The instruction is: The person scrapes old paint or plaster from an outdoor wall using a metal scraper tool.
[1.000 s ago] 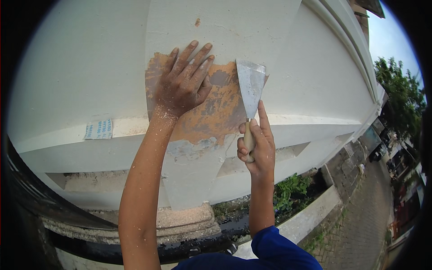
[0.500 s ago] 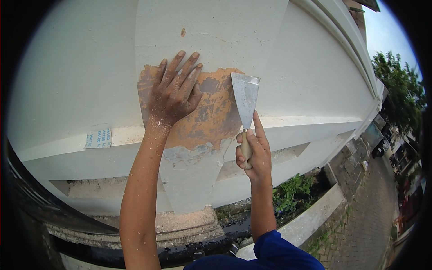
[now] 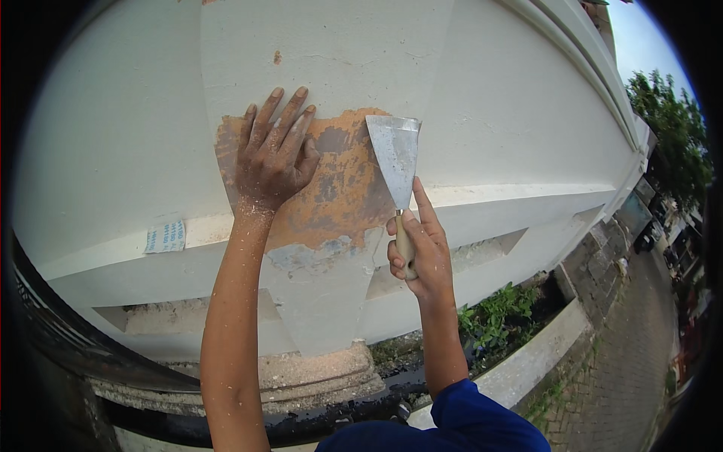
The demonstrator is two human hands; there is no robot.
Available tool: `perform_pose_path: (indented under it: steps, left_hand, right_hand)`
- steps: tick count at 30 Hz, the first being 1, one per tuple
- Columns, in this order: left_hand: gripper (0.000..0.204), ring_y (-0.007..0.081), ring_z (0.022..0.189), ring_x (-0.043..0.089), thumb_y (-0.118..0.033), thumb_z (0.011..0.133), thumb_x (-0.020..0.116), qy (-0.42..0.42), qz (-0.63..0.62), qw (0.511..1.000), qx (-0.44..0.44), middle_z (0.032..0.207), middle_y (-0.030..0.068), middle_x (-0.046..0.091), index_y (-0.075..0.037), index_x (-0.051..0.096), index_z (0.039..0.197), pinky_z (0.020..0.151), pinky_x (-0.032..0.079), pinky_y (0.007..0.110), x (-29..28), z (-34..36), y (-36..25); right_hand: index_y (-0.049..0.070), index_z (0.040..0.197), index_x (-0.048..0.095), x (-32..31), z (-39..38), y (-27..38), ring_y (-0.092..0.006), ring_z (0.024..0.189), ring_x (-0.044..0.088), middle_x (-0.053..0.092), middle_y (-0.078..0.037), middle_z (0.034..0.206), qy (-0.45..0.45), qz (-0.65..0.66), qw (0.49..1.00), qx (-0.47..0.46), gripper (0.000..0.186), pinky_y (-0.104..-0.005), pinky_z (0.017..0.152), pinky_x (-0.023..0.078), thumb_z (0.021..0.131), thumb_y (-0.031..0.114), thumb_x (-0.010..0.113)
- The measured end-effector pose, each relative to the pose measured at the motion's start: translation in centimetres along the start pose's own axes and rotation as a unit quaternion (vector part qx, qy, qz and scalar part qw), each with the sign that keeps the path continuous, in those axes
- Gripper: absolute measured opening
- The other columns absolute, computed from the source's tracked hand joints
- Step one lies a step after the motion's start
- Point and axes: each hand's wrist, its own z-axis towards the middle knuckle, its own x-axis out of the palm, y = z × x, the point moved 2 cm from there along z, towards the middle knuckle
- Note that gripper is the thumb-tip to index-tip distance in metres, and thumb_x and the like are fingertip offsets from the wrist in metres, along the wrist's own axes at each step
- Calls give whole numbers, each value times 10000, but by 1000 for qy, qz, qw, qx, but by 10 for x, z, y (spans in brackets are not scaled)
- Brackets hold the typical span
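Note:
My left hand [image 3: 273, 154] rests against the wall with its fingers spread, over the upper left of a scraped patch [image 3: 339, 177] where orange and grey show through. Pale flecks dot its wrist and forearm. In my right hand [image 3: 423, 245] is a putty knife [image 3: 396, 154], gripped by its pale handle, blade pointing up, index finger stretched along the shaft. The broad metal blade overlaps the right edge of the patch; whether it touches the wall I cannot tell. Around the patch the white wall paint [image 3: 497, 113] is still on.
A folded piece of sandpaper [image 3: 165, 237] with blue print on its back lies on the wall's ledge [image 3: 520, 194] at left. Below run a dark drain channel [image 3: 324, 418] and a stepped concrete base [image 3: 324, 377]. Green plants [image 3: 497, 313] grow at right, beside a paved lane [image 3: 621, 361].
The view has shifted slightly, so wall and patch sit a little further left. The right hand still holds the putty knife, and the left hand keeps its place on the patch.

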Motion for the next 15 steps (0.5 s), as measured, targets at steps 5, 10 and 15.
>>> perform_pose_path:
  steps: [5,10,15]
  left_hand:
    - [361,189,1306,368,-150,768,553,-3,-7,1000,-2,1323,-21,517,-160,623,1123,1116,241,406,1,1,-3]
    - [352,190,1306,368,-161,779,543,-1,-6,1000,3,1326,-23,515,-161,621,1122,1114,243,405,1,-1,-2]
    - [352,193,1304,370,-171,787,539,4,2,1000,5,1329,-23,512,-161,614,1131,1113,244,410,1,-1,-4]
  right_hand:
    - [149,1455,210,9,5,7,-63,393,452,513,-52,741,-3,18,1000,-2,557,-191,273,330,951,154,447]
    - [152,1459,196,1,0,-2,-64,408,458,514,-52,751,11,27,1000,-1,561,-192,278,331,955,155,442]
    - [184,1466,167,6,0,-9,-74,446,472,520,-52,764,11,65,998,5,574,-200,301,336,959,165,437]
